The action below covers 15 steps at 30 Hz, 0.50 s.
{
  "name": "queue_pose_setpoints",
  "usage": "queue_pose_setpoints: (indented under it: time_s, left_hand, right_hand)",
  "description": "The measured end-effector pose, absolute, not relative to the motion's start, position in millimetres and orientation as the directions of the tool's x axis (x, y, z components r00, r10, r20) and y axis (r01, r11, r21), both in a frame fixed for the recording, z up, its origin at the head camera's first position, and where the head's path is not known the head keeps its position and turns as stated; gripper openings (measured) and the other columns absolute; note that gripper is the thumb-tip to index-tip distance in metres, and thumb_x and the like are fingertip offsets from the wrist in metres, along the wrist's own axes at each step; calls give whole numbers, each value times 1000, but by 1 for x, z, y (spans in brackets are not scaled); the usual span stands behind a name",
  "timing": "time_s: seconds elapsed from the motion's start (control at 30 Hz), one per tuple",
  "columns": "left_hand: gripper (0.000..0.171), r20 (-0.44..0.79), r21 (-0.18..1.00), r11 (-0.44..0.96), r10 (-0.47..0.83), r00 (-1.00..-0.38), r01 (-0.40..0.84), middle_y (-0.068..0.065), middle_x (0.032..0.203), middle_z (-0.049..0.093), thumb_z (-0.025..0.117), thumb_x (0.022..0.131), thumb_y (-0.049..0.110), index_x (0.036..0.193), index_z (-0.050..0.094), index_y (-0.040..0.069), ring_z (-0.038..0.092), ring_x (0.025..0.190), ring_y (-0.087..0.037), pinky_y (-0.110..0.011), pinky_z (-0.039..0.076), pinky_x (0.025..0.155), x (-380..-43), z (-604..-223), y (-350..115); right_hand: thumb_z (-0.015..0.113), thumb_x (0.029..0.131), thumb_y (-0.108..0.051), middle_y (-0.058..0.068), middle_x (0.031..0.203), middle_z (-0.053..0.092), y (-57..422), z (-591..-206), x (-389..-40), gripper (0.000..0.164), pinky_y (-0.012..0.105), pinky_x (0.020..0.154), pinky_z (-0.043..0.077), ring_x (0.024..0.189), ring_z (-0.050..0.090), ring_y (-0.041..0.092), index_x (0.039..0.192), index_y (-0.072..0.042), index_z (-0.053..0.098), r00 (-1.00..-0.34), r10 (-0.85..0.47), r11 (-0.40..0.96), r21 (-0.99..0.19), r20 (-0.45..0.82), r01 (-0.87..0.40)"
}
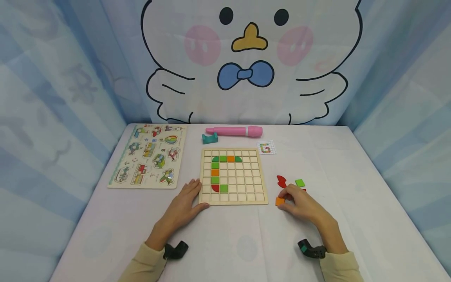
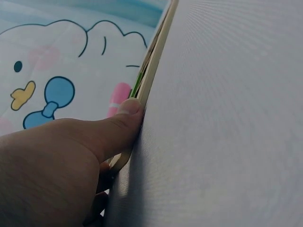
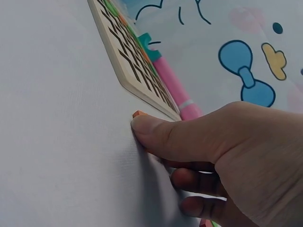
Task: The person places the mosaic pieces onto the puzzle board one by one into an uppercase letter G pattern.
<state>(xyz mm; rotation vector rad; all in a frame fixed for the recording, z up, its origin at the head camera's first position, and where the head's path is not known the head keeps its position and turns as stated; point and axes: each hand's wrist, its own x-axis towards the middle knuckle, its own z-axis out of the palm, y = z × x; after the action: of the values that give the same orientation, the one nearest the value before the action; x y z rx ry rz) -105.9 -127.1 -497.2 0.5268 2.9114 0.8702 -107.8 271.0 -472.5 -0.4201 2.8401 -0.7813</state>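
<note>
The left hand (image 1: 186, 201) lies with fingers extended against the left edge of the gridded wooden board (image 1: 239, 180), its thumb touching the near-left corner – steadying contact, nothing grasped; the right hand (image 1: 303, 203) pinches an orange square (image 1: 279, 201) between thumb and fingers, just beyond the board's near-right corner; whether the square touches the table (image 1: 225, 243) I cannot tell. Green, orange and red pieces sit in the grid as a C-like outline, a red one at its lower-left corner; red pieces (image 1: 281, 181) and a green square (image 1: 300, 183) lie beside the right hand. Behind the board are a small pattern card (image 1: 266, 147), a pink pen-like object (image 1: 232, 131) and a teal holder (image 1: 210, 138); a picture puzzle (image 1: 151, 184) lies to the left.
</note>
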Motion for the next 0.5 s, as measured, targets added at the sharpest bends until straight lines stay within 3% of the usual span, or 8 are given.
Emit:
queue_pose_setpoints:
  time_s: [0.5]
  left_hand:
    - [80, 24, 550, 782, 338, -941, 295, -14, 161, 37, 71, 91, 44, 150, 42, -1, 27, 153, -31, -47, 23, 128, -106, -496, -127]
  right_hand:
    - [77, 88, -10, -3, 87, 61, 270, -473, -113, 19, 19, 68, 49, 78, 52, 8, 100, -10, 62, -941, -338, 780, -564, -11, -273]
